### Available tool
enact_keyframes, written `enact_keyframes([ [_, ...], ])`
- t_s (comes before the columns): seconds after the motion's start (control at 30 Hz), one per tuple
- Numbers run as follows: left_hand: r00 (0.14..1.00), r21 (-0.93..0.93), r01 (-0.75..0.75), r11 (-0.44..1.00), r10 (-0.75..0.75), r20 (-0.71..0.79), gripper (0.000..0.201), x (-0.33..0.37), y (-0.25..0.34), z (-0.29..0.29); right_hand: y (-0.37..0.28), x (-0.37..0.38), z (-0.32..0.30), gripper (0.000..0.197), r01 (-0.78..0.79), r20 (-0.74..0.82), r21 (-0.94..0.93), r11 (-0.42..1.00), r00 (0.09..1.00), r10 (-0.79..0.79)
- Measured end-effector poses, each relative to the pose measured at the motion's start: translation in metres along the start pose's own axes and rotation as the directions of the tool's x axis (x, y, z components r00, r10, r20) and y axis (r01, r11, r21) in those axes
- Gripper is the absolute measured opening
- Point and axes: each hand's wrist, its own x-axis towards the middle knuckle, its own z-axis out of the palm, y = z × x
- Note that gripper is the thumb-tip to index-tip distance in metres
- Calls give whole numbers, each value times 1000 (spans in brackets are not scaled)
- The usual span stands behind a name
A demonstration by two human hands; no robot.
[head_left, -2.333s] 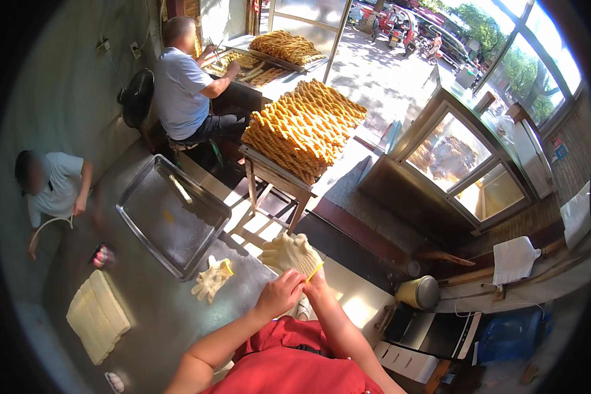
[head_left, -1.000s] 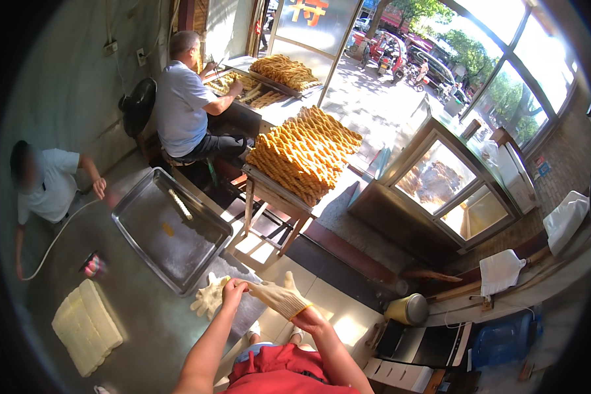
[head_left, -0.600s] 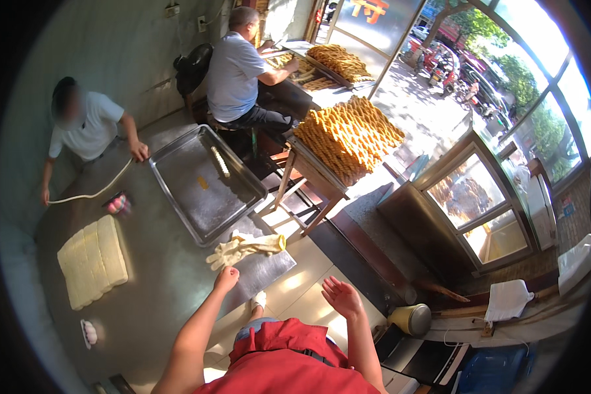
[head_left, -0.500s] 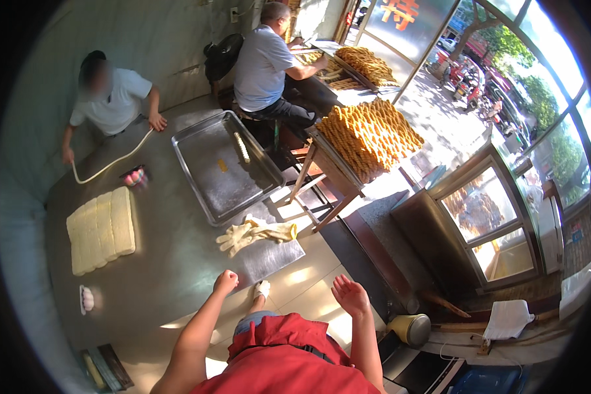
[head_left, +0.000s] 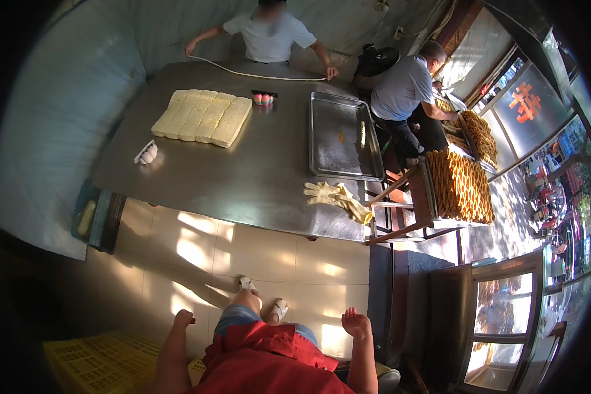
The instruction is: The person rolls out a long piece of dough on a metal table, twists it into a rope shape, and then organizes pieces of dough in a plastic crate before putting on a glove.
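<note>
Over the tiled floor, my left hand (head_left: pixel 184 318) hangs with its fingers curled in and nothing visible in it. My right hand (head_left: pixel 356 322) is raised palm up, fingers loosely bent and apart, holding nothing. Both are away from the metal table (head_left: pixel 197 177). Pale work gloves (head_left: pixel 338 197) lie near its front right corner, beside a metal tray (head_left: pixel 331 157) holding one pale twist (head_left: pixel 362 134). Farther left rests a slab of dough (head_left: pixel 202 117) cut into strips. Across the table, a person in white stretches a dough rope (head_left: pixel 256 73) between both hands.
A small pink-and-white object (head_left: pixel 264 99) and a whitish one (head_left: pixel 148 154) lie near the dough. At right, a seated person (head_left: pixel 400 88) works beside piled brown twists (head_left: pixel 459 187) on a wooden stand. A glass-fronted cabinet (head_left: pixel 499 328) and yellow crates (head_left: pixel 98 361) flank me.
My view has turned left, and I stand farther from the table. My left hand has moved from beside the table edge to over the floor. The co-worker's dough rope is stretched wider.
</note>
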Motion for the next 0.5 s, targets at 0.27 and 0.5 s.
enact_keyframes([
  [0.27,863,-223,503,835,-498,83,27,-58,-183,-36,117,57,151,23,-17,40,-314,949,999,31],
  [0.5,780,-529,589,611,-600,177,40,-76,-281,-70,328,132,223,25,-356,-73,-558,750,921,383],
])
